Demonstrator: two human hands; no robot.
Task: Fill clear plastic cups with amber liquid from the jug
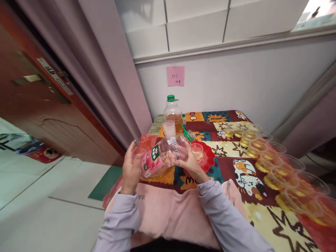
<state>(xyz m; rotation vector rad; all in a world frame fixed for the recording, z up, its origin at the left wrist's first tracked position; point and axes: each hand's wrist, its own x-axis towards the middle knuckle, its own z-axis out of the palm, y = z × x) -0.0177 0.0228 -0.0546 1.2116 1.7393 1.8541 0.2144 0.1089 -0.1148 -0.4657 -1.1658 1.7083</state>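
Note:
A large clear plastic bottle [154, 162] with a pink label lies tilted between my hands, its uncapped mouth pointing up to the right. Around its neck is a green ring [187, 134]. My left hand [132, 169] is closed on the base end, while my right hand [193, 163] grips near the shoulder. Some yellowish liquid shows low in the bottle. Just behind it rises a stack of clear plastic cups [169, 128]. A red scalloped plate [210, 157], with a clear cup [197, 150] on it, is partly hidden by my right hand.
Farther back stands a second bottle [173, 117] of amber liquid with a green cap. Rows of clear cups [267, 159] holding yellow liquid line the table's right side. A patterned cloth [225, 166] covers the table, which meets a wall; a wooden door [65, 122] is at left.

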